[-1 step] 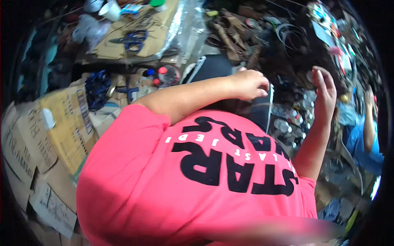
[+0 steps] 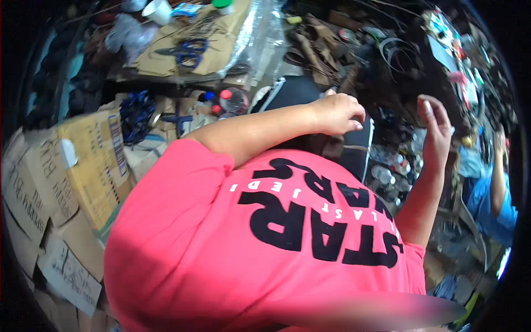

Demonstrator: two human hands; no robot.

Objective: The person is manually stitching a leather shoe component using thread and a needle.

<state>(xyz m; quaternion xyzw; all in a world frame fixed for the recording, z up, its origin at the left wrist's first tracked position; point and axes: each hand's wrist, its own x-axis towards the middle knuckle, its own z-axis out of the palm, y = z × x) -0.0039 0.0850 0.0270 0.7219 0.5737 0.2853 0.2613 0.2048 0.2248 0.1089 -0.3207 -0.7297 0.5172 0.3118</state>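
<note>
My left hand (image 2: 336,114) is held over my lap, its fingers curled inward; whatever they grip, if anything, is hidden. Farther right, my right hand (image 2: 437,127) is raised with thumb and fingers bent close together. Anything pinched there is too small to make out. Below the left hand are my dark trouser legs (image 2: 354,157) with a pale side stripe, and a thin light line crosses one leg. Several clear plastic bottles (image 2: 383,174) lie between that leg and my right forearm.
Blue-handled scissors (image 2: 191,52) rest on brown cardboard (image 2: 160,65) at the far left, near a white cup (image 2: 157,12). Flattened cartons (image 2: 91,166) cover the left side. A red-capped bottle (image 2: 235,101) stands beyond my left forearm. Another person's arm (image 2: 498,177) shows at right.
The surroundings have shifted slightly rightward in view. My right hand has come a little nearer my left; the left hand keeps nearly the same pose.
</note>
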